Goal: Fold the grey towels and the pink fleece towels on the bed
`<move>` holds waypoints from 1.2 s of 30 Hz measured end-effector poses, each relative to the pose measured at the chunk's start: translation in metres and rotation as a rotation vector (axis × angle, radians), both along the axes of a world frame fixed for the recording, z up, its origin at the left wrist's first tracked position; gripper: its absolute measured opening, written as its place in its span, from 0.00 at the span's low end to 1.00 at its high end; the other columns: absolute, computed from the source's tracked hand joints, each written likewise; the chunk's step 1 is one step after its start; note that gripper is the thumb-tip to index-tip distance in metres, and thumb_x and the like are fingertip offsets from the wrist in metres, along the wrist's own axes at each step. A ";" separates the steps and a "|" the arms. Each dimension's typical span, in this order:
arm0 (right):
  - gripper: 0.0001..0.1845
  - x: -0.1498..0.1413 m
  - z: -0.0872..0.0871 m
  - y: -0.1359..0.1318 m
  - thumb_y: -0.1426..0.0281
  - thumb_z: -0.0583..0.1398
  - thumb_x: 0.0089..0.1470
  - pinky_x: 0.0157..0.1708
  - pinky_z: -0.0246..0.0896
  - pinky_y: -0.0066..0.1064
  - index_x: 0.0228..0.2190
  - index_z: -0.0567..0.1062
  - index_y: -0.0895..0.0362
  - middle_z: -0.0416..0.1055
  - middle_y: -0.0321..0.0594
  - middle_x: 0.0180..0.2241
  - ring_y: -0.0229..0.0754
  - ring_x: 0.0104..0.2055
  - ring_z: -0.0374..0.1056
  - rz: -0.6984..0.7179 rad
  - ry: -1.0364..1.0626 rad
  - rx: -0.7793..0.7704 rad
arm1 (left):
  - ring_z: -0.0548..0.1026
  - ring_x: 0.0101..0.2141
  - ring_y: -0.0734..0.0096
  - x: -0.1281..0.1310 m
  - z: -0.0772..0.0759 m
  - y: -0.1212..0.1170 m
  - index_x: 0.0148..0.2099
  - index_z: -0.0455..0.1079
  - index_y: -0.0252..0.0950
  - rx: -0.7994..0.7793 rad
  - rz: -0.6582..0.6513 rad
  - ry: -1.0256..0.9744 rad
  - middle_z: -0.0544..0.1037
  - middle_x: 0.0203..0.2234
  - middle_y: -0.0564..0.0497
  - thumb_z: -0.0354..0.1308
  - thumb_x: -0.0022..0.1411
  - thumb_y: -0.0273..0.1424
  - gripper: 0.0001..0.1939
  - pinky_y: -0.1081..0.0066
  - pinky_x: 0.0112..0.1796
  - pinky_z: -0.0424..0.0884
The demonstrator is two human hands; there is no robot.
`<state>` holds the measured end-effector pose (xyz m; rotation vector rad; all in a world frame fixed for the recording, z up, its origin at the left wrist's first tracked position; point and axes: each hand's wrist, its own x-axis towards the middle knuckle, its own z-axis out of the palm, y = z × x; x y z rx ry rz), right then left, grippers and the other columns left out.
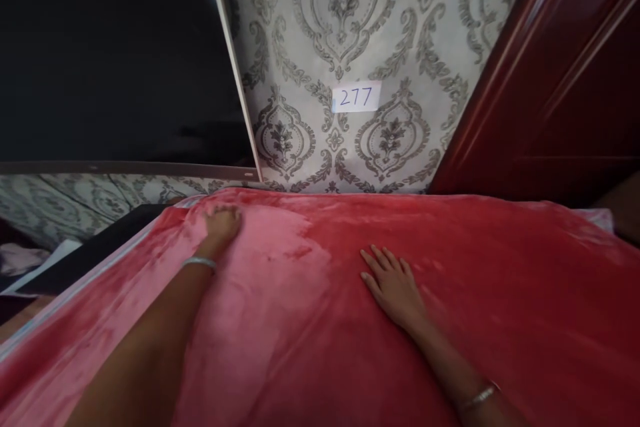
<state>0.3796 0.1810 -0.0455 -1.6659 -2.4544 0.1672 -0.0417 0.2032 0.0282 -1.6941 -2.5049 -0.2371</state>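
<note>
Red blanket [510, 287], laid out beside wall [310, 90], largely flat; faint creases unsmoothed. Left hand [223, 224], near far edge, fingers bent, grip unclear. Right hand [399, 292], palm down, fingers spread.

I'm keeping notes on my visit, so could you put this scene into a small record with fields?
Left hand: on the red cloth, near its far edge; finger pose unclear
Right hand: palm down on the cloth, fingers extended
Wrists: left bracelet, right bracelet
Wall: patterned, with paper label reading 277
Left side: dark screen
Right side: glossy dark-red panel
</note>
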 end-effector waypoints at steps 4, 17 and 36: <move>0.30 -0.002 0.006 -0.002 0.58 0.48 0.70 0.71 0.38 0.54 0.70 0.60 0.48 0.49 0.39 0.73 0.52 0.75 0.43 -0.001 0.002 -0.022 | 0.55 0.71 0.54 0.085 -0.011 0.015 0.68 0.63 0.37 -0.090 -0.190 -0.043 0.62 0.70 0.40 0.39 0.73 0.43 0.29 0.44 0.67 0.52; 0.31 0.001 0.023 -0.001 0.55 0.48 0.70 0.71 0.35 0.53 0.70 0.58 0.47 0.46 0.40 0.74 0.51 0.75 0.41 0.000 0.064 -0.107 | 0.52 0.72 0.54 0.185 -0.048 0.008 0.72 0.59 0.35 -0.040 -0.410 -0.009 0.56 0.72 0.39 0.41 0.74 0.40 0.30 0.41 0.68 0.49; 0.31 0.053 0.037 0.099 0.53 0.46 0.73 0.72 0.32 0.53 0.71 0.56 0.50 0.43 0.38 0.74 0.50 0.76 0.38 0.137 0.002 -0.079 | 0.55 0.71 0.51 0.176 -0.054 0.026 0.72 0.61 0.39 -0.036 -0.385 0.034 0.58 0.72 0.43 0.41 0.69 0.41 0.33 0.42 0.66 0.54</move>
